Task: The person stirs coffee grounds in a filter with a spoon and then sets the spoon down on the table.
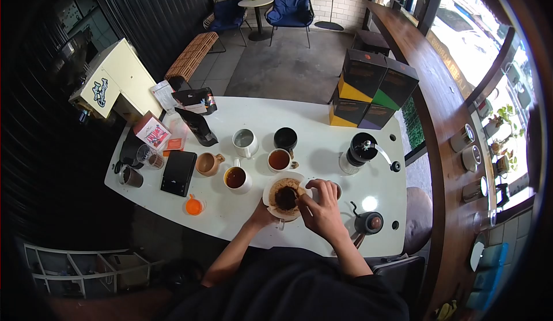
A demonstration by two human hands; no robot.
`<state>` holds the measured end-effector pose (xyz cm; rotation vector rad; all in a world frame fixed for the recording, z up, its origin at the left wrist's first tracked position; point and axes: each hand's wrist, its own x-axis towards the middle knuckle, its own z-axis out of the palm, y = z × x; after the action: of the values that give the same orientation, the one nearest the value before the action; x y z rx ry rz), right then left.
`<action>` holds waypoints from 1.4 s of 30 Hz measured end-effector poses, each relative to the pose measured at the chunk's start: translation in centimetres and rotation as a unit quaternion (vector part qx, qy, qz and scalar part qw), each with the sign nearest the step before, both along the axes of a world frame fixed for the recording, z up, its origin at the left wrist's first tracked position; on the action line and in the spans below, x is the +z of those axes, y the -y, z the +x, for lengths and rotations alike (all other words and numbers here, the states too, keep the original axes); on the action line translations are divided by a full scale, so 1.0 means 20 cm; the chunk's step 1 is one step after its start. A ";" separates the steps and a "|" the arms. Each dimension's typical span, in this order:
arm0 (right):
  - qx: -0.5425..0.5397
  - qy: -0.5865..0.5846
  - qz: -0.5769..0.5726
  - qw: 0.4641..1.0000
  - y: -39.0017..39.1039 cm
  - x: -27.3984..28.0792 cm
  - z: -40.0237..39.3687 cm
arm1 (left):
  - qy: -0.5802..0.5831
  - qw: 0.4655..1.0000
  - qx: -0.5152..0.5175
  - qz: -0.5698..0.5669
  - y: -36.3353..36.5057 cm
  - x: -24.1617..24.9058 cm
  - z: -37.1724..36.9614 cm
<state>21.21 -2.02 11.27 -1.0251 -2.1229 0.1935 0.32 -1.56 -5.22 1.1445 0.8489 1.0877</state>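
A coffee dripper with a paper filter (269,193) stands at the table's near edge, dark wet grounds in the bottom of the filter. My left hand (262,216) is closed around its left side; the fingers are partly hidden beneath it. A clear handle (280,225) shows below the rim. My right hand (324,212) reaches over from the right, thumb and fingertips pinching the filter's right edge. Behind those fingers a cup (338,191) is partly hidden. Close by are a white mug of amber liquid (235,178) and a cup of reddish-brown liquid (279,159).
A gooseneck kettle (368,223) and a hand grinder (362,150) stand to the right. Stacked black boxes (368,85) occupy the far right corner. Leftward are a black scale (179,173), a brown cup (207,163), an orange item (194,206) and black pouches (197,126).
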 end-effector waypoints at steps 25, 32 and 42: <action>-0.010 -0.028 -0.035 0.999 -0.02 0.01 0.01 | -0.026 0.999 -0.009 0.032 0.00 0.06 0.00; -0.006 -0.024 -0.016 1.000 -0.01 0.01 0.01 | -0.098 0.991 -0.017 0.092 0.00 0.04 -0.01; 0.049 -0.016 -0.045 0.998 0.06 0.08 0.02 | -0.066 0.997 0.003 0.039 0.00 0.02 -0.02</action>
<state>21.67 -3.26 12.85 -0.9619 -2.1533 0.3544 0.00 -1.64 -4.79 1.2913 0.9191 1.0672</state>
